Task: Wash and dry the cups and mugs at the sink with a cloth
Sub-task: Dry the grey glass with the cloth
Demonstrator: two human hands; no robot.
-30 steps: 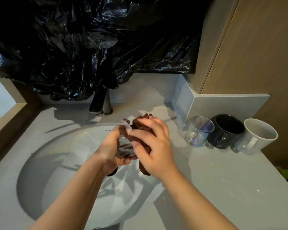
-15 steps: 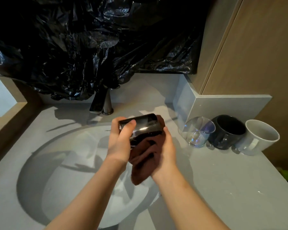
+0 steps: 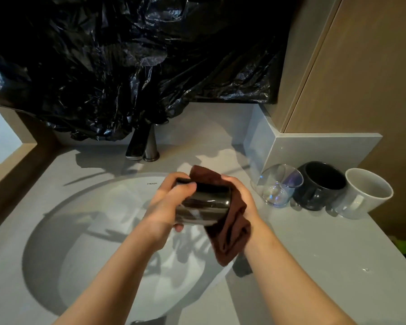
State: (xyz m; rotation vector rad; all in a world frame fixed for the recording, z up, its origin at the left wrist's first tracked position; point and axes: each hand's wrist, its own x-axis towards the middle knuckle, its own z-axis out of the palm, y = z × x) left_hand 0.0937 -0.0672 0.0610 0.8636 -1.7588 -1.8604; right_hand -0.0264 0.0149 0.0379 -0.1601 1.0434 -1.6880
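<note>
Crumpled black plastic sheeting (image 3: 127, 55) hangs behind the faucet (image 3: 143, 146), draping its top. A grey countertop (image 3: 314, 266) spreads around the faucet, with the white sink (image 3: 80, 242) sunk in front of it. To the faucet's right stands a tan wooden cabinet (image 3: 361, 78); to its left, a wooden ledge (image 3: 17, 167). Hard shadows fall across the counter.

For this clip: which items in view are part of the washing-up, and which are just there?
In the job: dark cup in the left hand, brown cloth in the right hand, clear glass, black mug, white mug, sink, faucet.
Just there: black plastic sheet, wooden cabinet.
</note>
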